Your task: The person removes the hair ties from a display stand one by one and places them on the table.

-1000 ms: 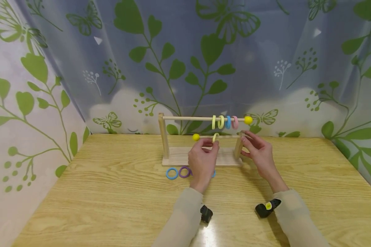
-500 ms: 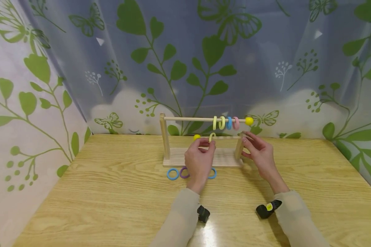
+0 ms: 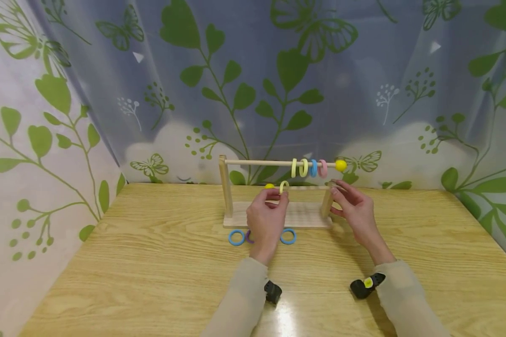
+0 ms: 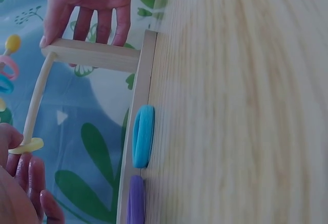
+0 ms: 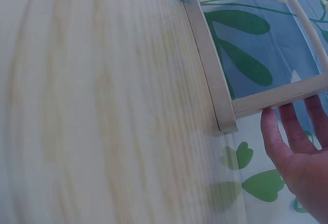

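My left hand (image 3: 266, 224) pinches a pale yellow ring (image 3: 281, 188) that is round the lower rod (image 4: 37, 98) of the wooden stand, close to the yellow ball (image 3: 269, 186) at the rod's left end. Thumb and fingers of my right hand (image 3: 356, 213) grip the top of the right post (image 3: 326, 206); in the right wrist view several fingertips touch that post (image 5: 277, 97). On the upper rod (image 3: 257, 163) hang two yellow rings, a blue ring (image 3: 314, 168) and a pink ring (image 3: 323, 169), left of its yellow end ball (image 3: 340, 165).
In front of the stand's base (image 3: 303, 220), two blue rings (image 3: 236, 244) (image 3: 288, 243) lie on the wooden table (image 3: 152, 262). A purple ring (image 3: 249, 236) between them is partly hidden by my left hand. A patterned curtain (image 3: 354, 93) hangs behind.
My left hand has slid the yellow ring leftward along the lower rod, nearer the ball. The right-hand blue ring on the table is now uncovered. My right hand stays at the post.
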A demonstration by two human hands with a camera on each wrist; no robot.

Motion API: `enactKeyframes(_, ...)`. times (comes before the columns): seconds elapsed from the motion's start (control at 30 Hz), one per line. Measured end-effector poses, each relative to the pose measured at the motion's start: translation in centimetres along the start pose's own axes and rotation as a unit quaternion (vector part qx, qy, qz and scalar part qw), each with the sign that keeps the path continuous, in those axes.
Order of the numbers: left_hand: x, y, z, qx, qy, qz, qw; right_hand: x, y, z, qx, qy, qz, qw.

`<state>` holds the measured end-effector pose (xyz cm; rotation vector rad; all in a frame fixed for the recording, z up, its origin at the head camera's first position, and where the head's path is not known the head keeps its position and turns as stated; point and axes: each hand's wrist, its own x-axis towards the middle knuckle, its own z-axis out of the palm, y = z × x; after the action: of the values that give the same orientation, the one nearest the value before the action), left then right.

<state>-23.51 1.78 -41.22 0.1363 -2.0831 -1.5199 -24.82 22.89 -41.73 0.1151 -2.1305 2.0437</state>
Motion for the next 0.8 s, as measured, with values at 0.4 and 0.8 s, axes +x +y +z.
enactKeyframes(0.4,0.3,-0.3,-0.8,0.003,0.003,0.006,1.0,0.1,0.3,-0.1,0.017,-0.004,-0.009,0.9998)
enactKeyframes(0.8,0.6,-0.5,-1.5,0.005,0.017,0.019,0.9997,0.1,0.6,-0.2,0.016,-0.006,-0.021,0.9996)
